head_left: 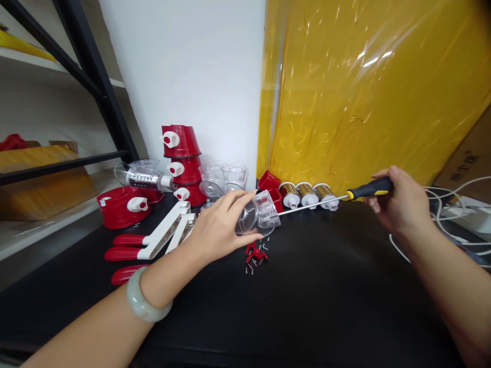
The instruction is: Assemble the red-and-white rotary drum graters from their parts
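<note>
My left hand [222, 225] grips a clear plastic grater hopper [268, 209] above the table, tilted on its side. In my right hand [402, 204] is a long screwdriver [368, 189] with a black and yellow handle. Its thin shaft runs left to the hopper's open end; whether the tip touches anything inside cannot be made out. Below the hopper lie small red plastic parts [256, 253] and several loose screws [252, 266]. Left of my left hand rest white crank handles [163, 237] with red grips.
Red grater bases [182, 140] stand stacked at the back, with another red base [120, 207] to their left. Clear hoppers [224, 176], red pieces [269, 180] and several drum graters [307, 194] line the wall. White cables [452, 204] lie at the right; a shelf [46, 220] stands left.
</note>
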Demonstrator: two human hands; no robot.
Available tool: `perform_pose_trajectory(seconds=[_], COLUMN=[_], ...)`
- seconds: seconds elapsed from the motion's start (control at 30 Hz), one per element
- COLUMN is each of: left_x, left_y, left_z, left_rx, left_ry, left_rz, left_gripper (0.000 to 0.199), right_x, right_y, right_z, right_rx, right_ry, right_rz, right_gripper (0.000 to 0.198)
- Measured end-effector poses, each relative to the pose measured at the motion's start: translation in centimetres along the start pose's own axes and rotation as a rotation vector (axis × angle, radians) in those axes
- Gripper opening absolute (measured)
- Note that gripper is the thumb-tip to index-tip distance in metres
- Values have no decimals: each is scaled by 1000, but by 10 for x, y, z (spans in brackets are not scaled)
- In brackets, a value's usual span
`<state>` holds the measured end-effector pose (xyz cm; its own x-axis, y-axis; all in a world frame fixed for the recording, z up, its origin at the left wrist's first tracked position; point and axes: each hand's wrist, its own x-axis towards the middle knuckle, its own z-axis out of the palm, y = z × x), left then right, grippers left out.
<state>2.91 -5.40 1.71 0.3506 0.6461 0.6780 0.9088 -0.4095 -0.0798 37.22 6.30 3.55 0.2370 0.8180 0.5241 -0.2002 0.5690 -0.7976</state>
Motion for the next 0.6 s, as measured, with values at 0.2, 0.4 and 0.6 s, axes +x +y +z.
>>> perform_pose_trajectory(seconds=[0.2, 0.4, 0.6], left_x=[-1, -1, 0], left_y=[-1, -1, -1], left_z=[1, 1, 0], left_rx=[-15, -5, 6], left_ry=[11, -2, -16], left_rz=[8, 5, 1], left_gripper=[81, 81, 81], right_x=[0, -1, 3], right_y=[-1, -1, 3], right_z=[-1, 1, -3], right_rx=[139, 45, 141], right_ry=[-114, -42, -100], right_rz=[3, -47, -34], right_gripper=[24, 20, 30])
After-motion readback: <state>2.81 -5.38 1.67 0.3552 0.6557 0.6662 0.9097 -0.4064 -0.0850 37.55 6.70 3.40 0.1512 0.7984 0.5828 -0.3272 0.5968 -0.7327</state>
